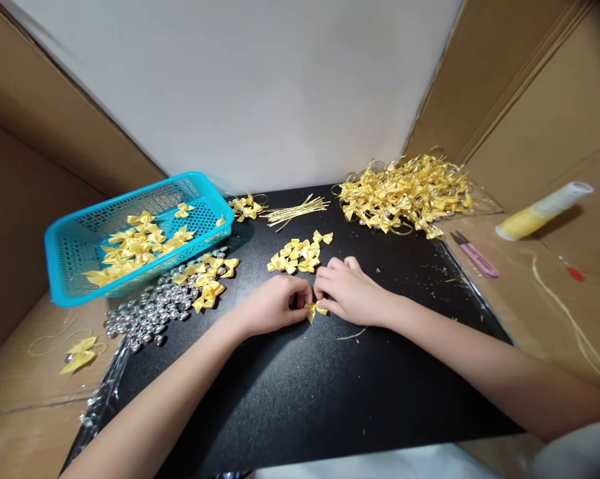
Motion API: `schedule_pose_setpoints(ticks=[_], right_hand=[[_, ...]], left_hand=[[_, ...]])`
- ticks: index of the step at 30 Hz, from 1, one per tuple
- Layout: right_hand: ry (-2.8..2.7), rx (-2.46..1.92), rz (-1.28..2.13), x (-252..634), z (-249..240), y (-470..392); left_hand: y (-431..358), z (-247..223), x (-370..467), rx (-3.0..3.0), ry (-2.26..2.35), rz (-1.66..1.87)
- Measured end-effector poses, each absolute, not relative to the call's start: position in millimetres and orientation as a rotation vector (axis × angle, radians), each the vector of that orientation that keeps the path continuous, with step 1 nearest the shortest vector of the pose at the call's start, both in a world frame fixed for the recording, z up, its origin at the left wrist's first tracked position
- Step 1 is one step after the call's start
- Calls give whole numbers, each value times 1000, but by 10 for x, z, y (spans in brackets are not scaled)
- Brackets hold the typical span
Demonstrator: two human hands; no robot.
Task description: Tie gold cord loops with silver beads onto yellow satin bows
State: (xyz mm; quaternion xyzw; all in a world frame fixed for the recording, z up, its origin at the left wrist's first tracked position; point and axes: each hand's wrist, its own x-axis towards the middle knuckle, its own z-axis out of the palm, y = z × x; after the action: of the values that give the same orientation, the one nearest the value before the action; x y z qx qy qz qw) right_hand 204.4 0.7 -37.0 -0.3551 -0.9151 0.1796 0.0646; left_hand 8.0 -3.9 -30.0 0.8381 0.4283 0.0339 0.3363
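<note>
A yellow ribbon bow (316, 310) is pinched low over the black board between both hands. My left hand (279, 304) grips its left side with thumb and forefinger. From the other side, my right hand (348, 293) has its fingertips closed on the bow's right part. Whether a bell or cord is also in the fingers is hidden. Just beyond the hands lies a small group of yellow bows (296, 255). Silver bells (153, 309) are heaped to the left, with more bows (210, 283) on and beside them.
A blue basket (55, 259) holding bows stands back left. Gold cords (297, 211) lie at the back, beside a large pile of finished-looking bows (404, 193). Right of the black board (300, 406) are pink thread snips (474, 256) and a yellow thread spool (542, 211). Cardboard walls flank both sides.
</note>
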Motion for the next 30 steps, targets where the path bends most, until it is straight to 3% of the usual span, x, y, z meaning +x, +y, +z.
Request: schedule_pose_setpoints(ticks=[8, 24, 30], right_hand=[[-2770, -955, 585, 2186, -477, -123], [-2725, -861, 566, 2256, -520, -209], [-2653, -753, 841, 2240, -499, -240]], left_hand=[[-134, -386, 159, 2430, 954, 133], [-310, -536, 105, 2342, 897, 388], [-353, -521, 117, 2249, 821, 386]])
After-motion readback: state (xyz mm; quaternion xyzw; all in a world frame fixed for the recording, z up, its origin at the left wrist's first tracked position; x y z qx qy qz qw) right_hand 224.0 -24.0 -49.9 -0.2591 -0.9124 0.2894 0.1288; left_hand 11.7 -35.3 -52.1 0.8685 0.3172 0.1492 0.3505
